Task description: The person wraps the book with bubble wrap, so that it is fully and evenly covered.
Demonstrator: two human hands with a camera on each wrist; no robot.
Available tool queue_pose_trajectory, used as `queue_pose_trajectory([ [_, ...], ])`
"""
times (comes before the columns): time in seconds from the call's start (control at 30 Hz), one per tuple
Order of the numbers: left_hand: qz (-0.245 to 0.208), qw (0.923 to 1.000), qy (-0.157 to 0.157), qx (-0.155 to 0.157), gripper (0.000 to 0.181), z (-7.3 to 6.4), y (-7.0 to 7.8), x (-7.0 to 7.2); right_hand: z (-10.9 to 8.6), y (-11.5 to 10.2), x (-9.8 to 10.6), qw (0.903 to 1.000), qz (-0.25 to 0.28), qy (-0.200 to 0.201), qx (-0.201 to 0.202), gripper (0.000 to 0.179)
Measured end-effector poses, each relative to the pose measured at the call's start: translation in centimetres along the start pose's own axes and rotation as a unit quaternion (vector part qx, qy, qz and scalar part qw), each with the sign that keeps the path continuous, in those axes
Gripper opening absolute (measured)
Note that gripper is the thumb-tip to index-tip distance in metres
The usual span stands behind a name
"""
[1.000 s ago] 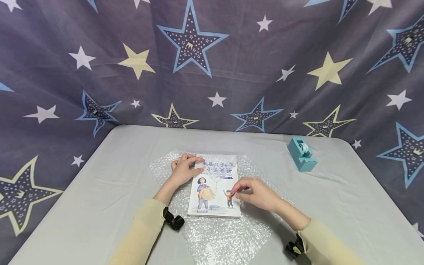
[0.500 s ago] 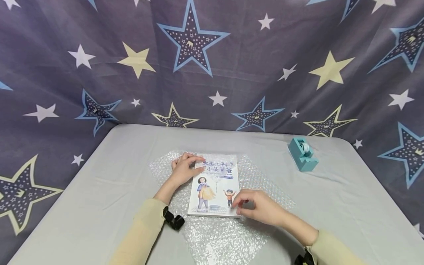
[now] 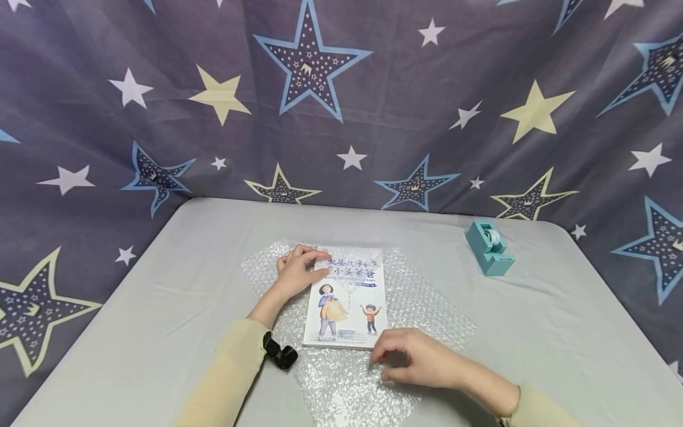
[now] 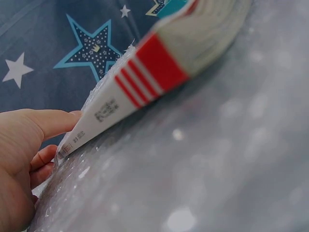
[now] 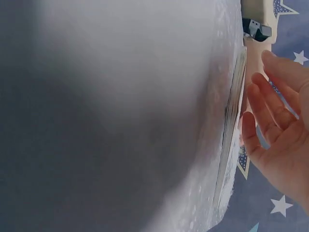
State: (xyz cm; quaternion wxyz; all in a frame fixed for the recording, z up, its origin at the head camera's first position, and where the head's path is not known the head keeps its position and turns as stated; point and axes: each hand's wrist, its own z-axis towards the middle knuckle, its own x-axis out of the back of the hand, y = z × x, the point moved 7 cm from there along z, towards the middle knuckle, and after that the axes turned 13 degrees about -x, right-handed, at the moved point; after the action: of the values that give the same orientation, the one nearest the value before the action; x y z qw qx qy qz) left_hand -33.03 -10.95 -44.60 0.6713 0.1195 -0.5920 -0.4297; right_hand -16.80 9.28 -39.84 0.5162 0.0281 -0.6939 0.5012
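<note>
From the left, a pale yellow sleeve (image 3: 224,367) comes in over the grey desk (image 3: 133,332), a black wrist camera (image 3: 280,353) strapped at its cuff. It ends at the left hand (image 3: 295,276), whose thumb and index fingertip rest, spread apart, on the upper left of a book (image 3: 345,302); the other fingers bend beside the spine. The book lies flat, cover up, printed with blue lettering, a figure in a yellow apron and a small child with raised arms. Under it a sheet of bubble wrap (image 3: 421,290) spreads out past every side. At the lower right corner of the book, the right hand (image 3: 418,359) hovers just above the wrap, thumb and fingers parted, curved loosely, holding nothing. Well apart, farther right and toward the back, stands a teal tape dispenser (image 3: 488,249) with a roll in it. Behind everything hangs a dark, star-patterned cloth (image 3: 341,59).
</note>
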Motion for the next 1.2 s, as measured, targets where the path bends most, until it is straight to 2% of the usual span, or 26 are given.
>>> queue_pose_trajectory([
  [0.33, 0.0, 1.0, 0.004, -0.008, 0.03, 0.0, 0.3, 0.2, -0.4, -1.2, -1.7, 0.9979, -0.034, -0.044, 0.034, 0.022],
  [0.6, -0.001, 0.9999, 0.008, -0.014, 0.03, 0.1, 0.4, 0.2, -1.1, -2.6, -3.3, 0.9916, -0.053, -0.068, 0.096, 0.025],
  [0.83, -0.003, 1.0, 0.004, -0.005, 0.03, -0.1, 0.0, 0.1, -1.1, -2.2, -4.5, 0.9898, -0.081, -0.101, 0.061, 0.02],
  [0.93, -0.006, 1.0, 0.005, -0.004, 0.029, -0.2, -0.1, 0.0, -1.1, -2.1, -4.8, 0.9879, -0.103, -0.1, 0.058, 0.024],
  [1.2, -0.006, 0.9999, 0.007, -0.007, 0.029, -0.3, 0.0, 0.0, -1.2, -2.6, -5.1, 0.9794, -0.165, -0.066, 0.096, 0.021],
])
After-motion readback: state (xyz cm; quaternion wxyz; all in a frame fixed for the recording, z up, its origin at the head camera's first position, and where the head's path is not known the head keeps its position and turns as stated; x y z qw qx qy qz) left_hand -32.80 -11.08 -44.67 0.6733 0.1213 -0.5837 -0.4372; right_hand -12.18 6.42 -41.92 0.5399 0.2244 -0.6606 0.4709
